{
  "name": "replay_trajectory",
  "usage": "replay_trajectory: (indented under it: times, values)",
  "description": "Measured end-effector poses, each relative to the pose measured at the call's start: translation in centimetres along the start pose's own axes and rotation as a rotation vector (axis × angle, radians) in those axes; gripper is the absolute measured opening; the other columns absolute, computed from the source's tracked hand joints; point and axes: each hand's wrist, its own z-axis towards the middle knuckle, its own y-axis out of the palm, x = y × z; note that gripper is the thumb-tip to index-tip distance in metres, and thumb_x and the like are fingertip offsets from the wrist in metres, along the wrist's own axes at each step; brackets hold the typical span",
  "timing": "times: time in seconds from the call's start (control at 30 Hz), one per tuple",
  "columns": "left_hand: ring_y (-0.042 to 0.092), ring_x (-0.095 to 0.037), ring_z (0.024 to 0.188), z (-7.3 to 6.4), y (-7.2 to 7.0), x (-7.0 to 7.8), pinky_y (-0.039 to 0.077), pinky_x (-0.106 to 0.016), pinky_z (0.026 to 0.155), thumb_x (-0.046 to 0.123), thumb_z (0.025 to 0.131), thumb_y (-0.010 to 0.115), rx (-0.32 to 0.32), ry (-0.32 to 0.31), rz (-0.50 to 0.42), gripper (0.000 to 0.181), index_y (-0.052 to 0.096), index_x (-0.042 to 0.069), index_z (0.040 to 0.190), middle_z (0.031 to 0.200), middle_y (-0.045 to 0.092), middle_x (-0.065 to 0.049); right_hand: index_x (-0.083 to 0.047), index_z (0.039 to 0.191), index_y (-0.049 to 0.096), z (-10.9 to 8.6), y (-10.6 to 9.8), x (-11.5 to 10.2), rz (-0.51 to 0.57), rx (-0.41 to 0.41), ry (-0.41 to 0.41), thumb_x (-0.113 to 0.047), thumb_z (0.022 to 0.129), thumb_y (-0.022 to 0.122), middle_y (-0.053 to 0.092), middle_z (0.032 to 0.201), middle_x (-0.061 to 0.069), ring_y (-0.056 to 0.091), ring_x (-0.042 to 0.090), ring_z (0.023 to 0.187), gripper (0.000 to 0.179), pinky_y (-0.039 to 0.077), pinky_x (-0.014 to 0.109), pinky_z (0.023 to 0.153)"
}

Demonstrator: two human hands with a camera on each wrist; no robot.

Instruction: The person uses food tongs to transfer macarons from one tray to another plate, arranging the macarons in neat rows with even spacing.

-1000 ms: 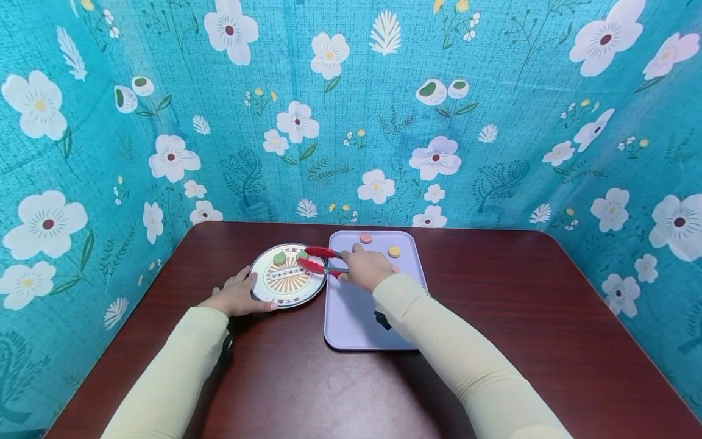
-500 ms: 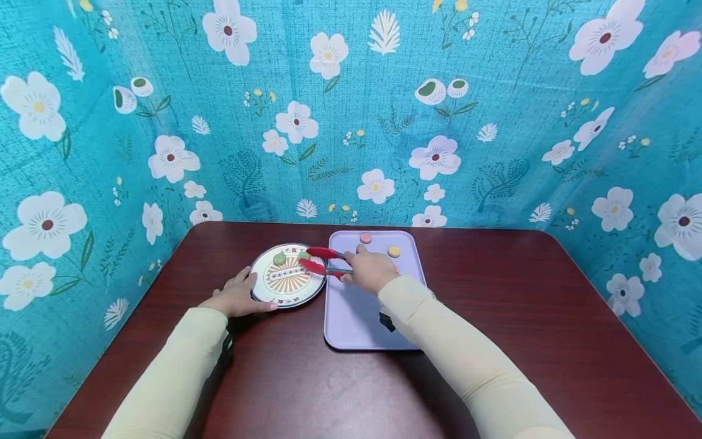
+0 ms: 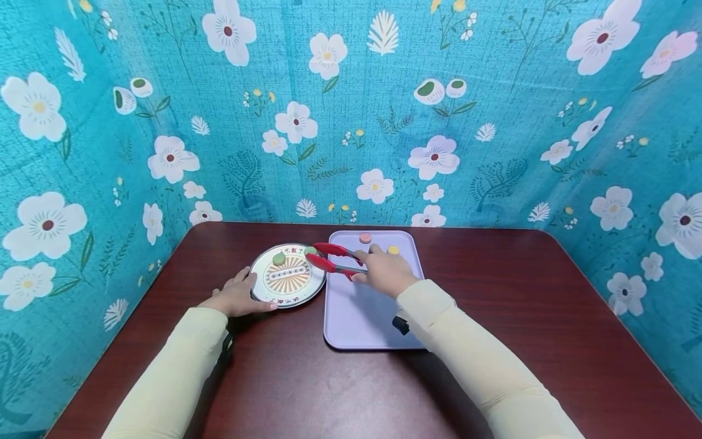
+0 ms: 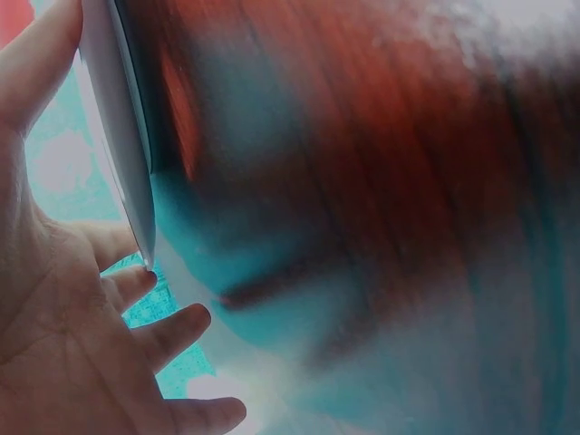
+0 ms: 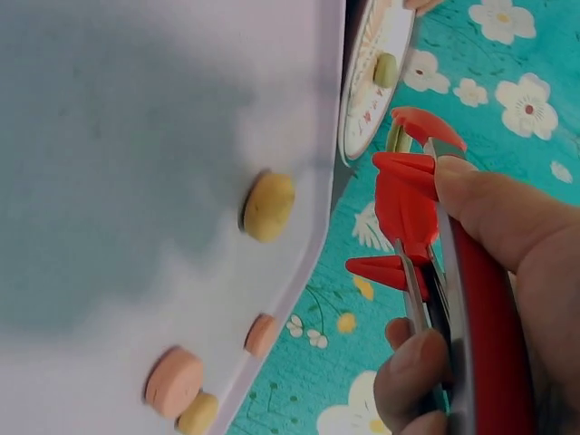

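My right hand (image 3: 386, 271) grips red-tipped tongs (image 5: 408, 204) above the purple tray's left side. A green macaron (image 3: 310, 250) sits at the tong tips, over the right rim of a round patterned plate (image 3: 263, 274); in the right wrist view only its edge (image 5: 395, 139) shows. Another green macaron (image 3: 279, 260) lies on the plate. My left hand (image 3: 233, 297) rests against the plate's left and near rim, thumb at the front. The left wrist view shows its spread fingers (image 4: 172, 335) beside the plate edge (image 4: 113, 127).
On the purple tray (image 3: 351, 329) lie pink (image 3: 365, 238) and yellow (image 3: 393, 250) macarons; the right wrist view shows several, including a nearer yellow one (image 5: 269, 207). The tray stands right beside the plate on a dark wooden table (image 3: 285, 378). Flowered blue cloth (image 3: 351, 122) hangs behind.
My right hand and the tongs have moved right, and the green macaron at their tips has shifted right and slightly up toward the plate's rim. My left hand and the plate have stayed put.
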Motion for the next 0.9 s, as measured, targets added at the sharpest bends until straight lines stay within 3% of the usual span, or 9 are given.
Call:
replay_trajectory:
  times: [0.37, 0.57, 0.9]
  values:
    - [0.019, -0.051, 0.136, 0.4, 0.1, -0.2, 0.013, -0.075, 0.103, 0.069, 0.071, 0.069, 0.000, 0.006, 0.023, 0.119, 0.019, -0.002, 0.151, 0.156, 0.009, -0.027, -0.022, 0.143, 0.050, -1.9, -1.0, 2.5, 0.010, 0.051, 0.039, -0.049, 0.085, 0.069, 0.058, 0.108, 0.011, 0.056, 0.019, 0.068, 0.067, 0.048, 0.029, 0.051]
    - [0.018, -0.051, 0.136, 0.3, 0.0, -0.1, 0.014, -0.075, 0.103, 0.068, 0.071, 0.069, -0.004, 0.006, 0.014, 0.118, 0.019, -0.002, 0.151, 0.156, 0.008, -0.027, -0.022, 0.142, 0.050, -3.1, -0.9, 3.7, 0.009, 0.064, 0.066, -0.050, 0.083, 0.070, 0.059, 0.115, 0.012, 0.056, 0.019, 0.072, 0.068, 0.050, 0.028, 0.052]
    - [0.021, -0.052, 0.134, 0.0, -0.1, -0.1, 0.017, -0.077, 0.101, 0.070, 0.072, 0.067, -0.007, 0.017, 0.024, 0.118, 0.019, -0.003, 0.151, 0.156, 0.007, -0.028, -0.022, 0.144, 0.048, -4.5, -0.3, 4.9, 0.019, 0.062, 0.105, -0.047, 0.082, 0.072, 0.056, 0.108, 0.013, 0.051, 0.017, 0.057, 0.070, 0.046, 0.027, 0.048]
